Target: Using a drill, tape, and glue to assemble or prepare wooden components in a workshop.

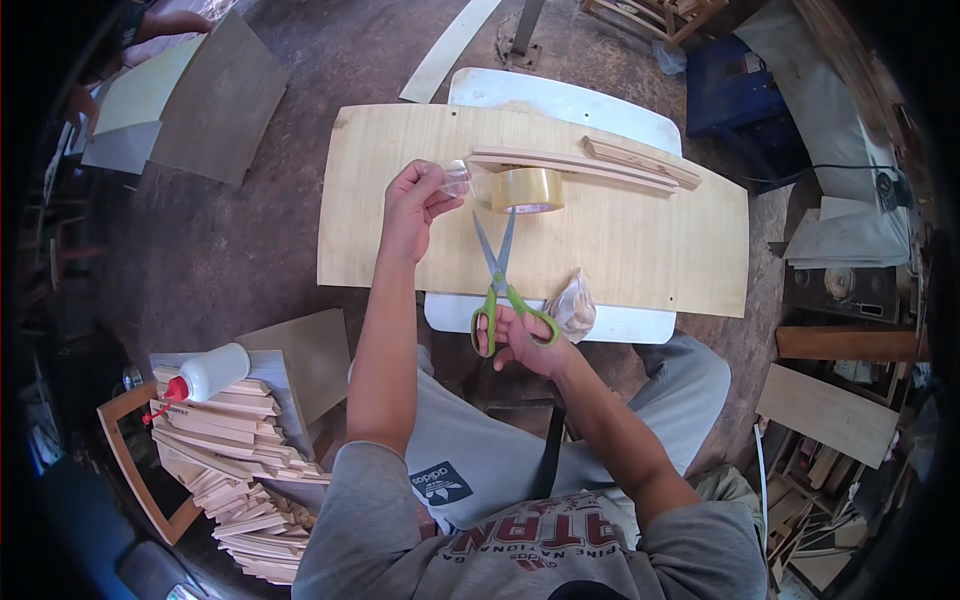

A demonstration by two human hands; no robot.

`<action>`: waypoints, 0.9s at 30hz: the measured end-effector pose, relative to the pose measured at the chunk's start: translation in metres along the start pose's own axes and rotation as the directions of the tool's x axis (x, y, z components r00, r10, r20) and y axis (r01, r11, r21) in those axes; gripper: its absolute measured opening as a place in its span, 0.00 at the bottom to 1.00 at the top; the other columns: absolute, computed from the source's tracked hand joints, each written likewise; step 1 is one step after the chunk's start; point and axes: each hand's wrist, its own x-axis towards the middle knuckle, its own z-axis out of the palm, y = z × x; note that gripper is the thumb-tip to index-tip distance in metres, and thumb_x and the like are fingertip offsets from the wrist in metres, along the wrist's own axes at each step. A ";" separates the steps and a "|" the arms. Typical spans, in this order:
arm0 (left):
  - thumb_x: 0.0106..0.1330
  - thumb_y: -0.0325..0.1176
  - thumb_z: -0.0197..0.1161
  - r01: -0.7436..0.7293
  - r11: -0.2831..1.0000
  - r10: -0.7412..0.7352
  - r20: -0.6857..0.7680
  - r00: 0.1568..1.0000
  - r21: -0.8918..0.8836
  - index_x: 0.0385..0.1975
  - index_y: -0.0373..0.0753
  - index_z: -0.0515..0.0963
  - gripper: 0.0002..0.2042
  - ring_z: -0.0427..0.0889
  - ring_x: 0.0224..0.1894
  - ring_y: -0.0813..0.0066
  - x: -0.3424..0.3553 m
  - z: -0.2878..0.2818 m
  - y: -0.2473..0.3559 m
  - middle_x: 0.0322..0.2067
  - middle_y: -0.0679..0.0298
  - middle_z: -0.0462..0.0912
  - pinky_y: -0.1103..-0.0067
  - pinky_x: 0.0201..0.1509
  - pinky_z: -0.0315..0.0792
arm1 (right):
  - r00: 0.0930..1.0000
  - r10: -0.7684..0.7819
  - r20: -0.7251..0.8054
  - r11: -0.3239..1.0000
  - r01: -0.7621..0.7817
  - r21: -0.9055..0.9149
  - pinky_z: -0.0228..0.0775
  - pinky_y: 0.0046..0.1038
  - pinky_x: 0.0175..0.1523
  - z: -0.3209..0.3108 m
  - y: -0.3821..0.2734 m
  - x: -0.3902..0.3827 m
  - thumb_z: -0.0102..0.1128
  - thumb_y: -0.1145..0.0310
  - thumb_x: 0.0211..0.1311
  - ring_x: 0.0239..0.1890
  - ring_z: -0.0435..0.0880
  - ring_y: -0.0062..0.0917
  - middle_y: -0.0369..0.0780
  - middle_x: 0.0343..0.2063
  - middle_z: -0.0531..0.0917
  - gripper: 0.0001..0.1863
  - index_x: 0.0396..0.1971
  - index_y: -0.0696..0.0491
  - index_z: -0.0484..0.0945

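My left hand (412,208) pinches a short piece of clear tape (456,180) over the left part of a pale plywood board (375,250). Right beside that piece a roll of clear packing tape (535,190) stands on its edge on the board. In my right hand (525,342) are green-handled scissors (498,270), fingers through the loops, blades parted and pointing away toward the roll. Behind the roll lie several thin wooden strips (600,172). A small knotted plastic bag (573,305) with something pale inside sits at the board's near edge, next to my right hand.
The board rests on a white table (640,325). On my left, a white bottle with a red cap (218,372) lies on stacked wood pieces (250,500). Another person's hand (178,22) shows by panels (215,110) at far left. A blue box (735,95) stands far right.
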 end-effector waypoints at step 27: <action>0.75 0.34 0.56 0.003 0.995 -0.007 0.040 0.999 0.105 0.36 0.40 0.75 0.06 0.89 0.39 0.73 0.000 -0.001 -0.003 0.42 0.52 0.87 0.80 0.43 0.83 | 0.983 -0.142 -0.119 0.984 0.153 0.089 0.63 0.17 0.26 0.000 -0.015 0.044 0.58 0.22 0.50 0.28 0.76 0.16 0.32 0.27 0.76 0.40 0.40 0.49 0.74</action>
